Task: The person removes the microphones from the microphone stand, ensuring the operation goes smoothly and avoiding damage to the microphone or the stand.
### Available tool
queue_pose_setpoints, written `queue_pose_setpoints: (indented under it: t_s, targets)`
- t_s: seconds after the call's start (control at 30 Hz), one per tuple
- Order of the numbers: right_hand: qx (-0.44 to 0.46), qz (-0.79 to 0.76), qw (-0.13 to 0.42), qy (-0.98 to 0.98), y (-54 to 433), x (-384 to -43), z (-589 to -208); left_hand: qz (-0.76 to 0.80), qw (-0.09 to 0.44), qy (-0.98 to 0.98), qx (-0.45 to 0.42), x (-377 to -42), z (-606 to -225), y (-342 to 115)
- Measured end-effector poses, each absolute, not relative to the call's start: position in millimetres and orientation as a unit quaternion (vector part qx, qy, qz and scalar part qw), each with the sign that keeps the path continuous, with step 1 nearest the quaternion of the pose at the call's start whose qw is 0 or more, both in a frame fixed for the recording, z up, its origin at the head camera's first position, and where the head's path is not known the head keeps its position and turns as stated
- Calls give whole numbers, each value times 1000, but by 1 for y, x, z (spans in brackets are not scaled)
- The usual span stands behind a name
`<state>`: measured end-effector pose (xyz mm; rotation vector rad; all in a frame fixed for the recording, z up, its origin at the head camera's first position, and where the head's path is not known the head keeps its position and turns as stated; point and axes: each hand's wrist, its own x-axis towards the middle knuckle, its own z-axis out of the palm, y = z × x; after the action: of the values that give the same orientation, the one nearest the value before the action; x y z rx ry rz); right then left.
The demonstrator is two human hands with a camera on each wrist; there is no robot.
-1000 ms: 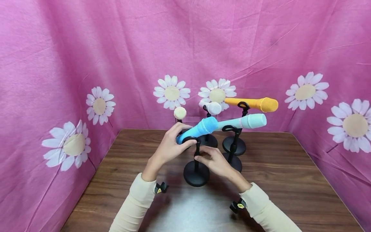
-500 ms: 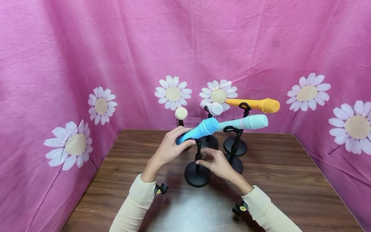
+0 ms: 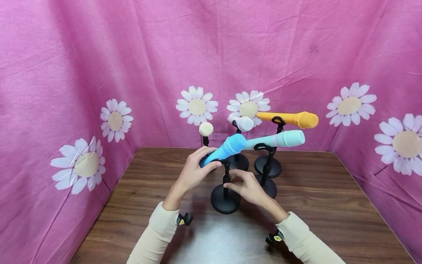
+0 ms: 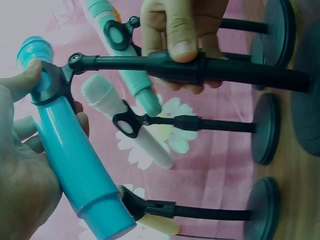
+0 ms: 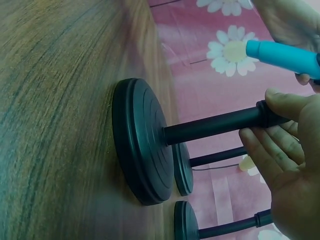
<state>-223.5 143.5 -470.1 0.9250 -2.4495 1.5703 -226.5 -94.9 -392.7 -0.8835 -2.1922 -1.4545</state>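
My arms (image 3: 156,234) reach forward, angled in toward each other.
My left hand (image 3: 191,169) curls in a grip; my right hand (image 3: 248,187), slightly lower, pinches between thumb (image 5: 286,105) and fingers (image 5: 263,156).

Can read no letters, numbers or brands in any view; can only spot a small yellow mark (image 3: 181,222) on the black device (image 3: 188,219) at the left wrist and a second yellow mark (image 3: 278,238) on its black counterpart (image 3: 270,240) at the right wrist, too tiny to decipher

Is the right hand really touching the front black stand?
Touching: the left wrist view shows the right hand gripping the front black stand, thumb pressed against it.
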Motion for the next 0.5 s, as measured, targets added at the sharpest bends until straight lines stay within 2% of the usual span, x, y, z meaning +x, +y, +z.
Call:
queue_pose_setpoints:
  t_s: [0.5]
  targets:
    - [298, 524, 31, -797, 149, -220, -469, -642, 157, -699, -274, -218, -423, -80]
